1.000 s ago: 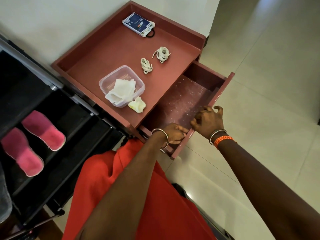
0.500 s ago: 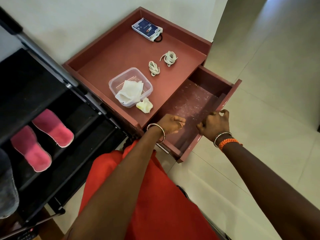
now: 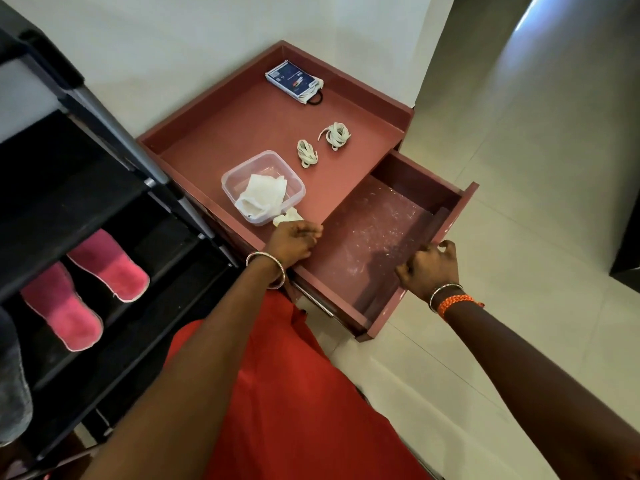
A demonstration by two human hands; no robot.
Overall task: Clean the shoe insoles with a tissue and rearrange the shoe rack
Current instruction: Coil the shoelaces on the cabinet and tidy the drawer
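I note right hand (image 3: 427, 270) gripping front panel of open drawer (image 3: 367, 237). Left hand (image 3: 292, 242) loosely curled at cabinet top edge, touching crumpled tissue (image 3: 287, 216); pinch unclear. Pink slippers (image 3: 86, 289) on shoe rack (image 3: 104, 188), left. Beyond: tissue-filled plastic container (image 3: 263, 185), two lace bundles (image 3: 322, 143).

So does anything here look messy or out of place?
Mostly the open drawer: its floor is scuffed and speckled with pale marks. A crumpled tissue lies loose beside the plastic tub, and another tissue droops over the tub's rim.
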